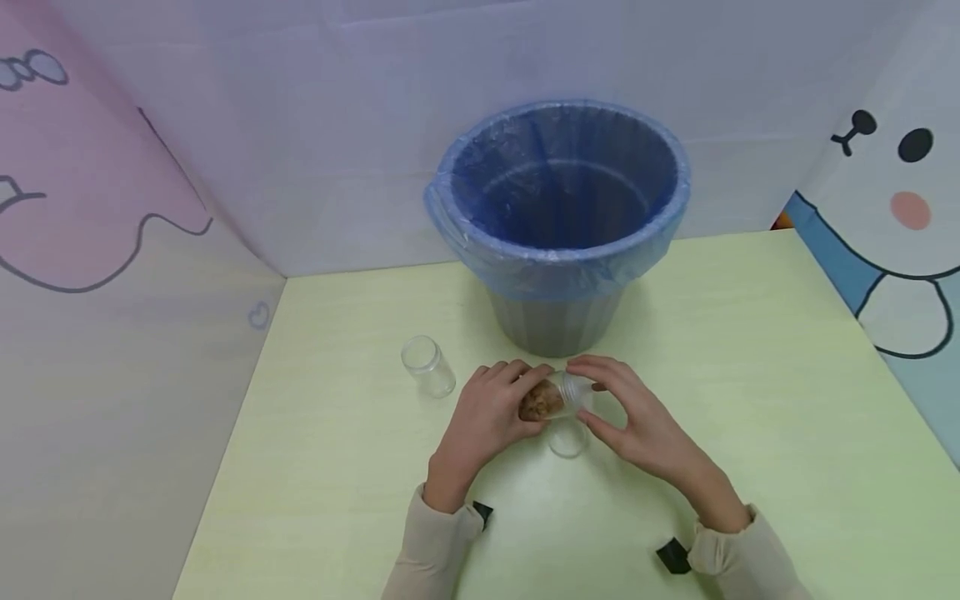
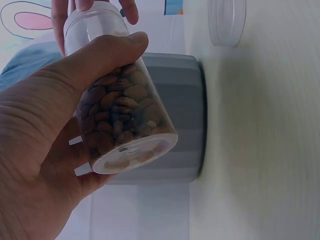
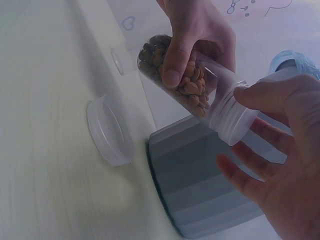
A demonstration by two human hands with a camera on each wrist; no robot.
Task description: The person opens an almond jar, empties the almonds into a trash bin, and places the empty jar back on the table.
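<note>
A clear plastic jar of almonds (image 1: pixel 543 401) is held tilted on its side above the table, its base toward the left. My left hand (image 1: pixel 487 412) grips the jar's body, thumb across the near side. At the other end, my right hand (image 1: pixel 637 421) has thumb and index finger around the threaded neck, while its other fingers spread apart in the right wrist view. The neck carries no lid there. Beneath the jar, a clear round lid (image 3: pixel 109 131) lies on the table. To the left stands a second clear jar (image 1: pixel 429 367), without a lid, with nothing visible inside.
A grey bin (image 1: pixel 555 321) lined with a blue bag (image 1: pixel 555 275) stands just beyond the hands, at the back of the pale yellow table (image 1: pixel 322 467). Patterned sheets hang at the back and both sides. Small black pieces (image 1: pixel 673 556) show near the sleeves.
</note>
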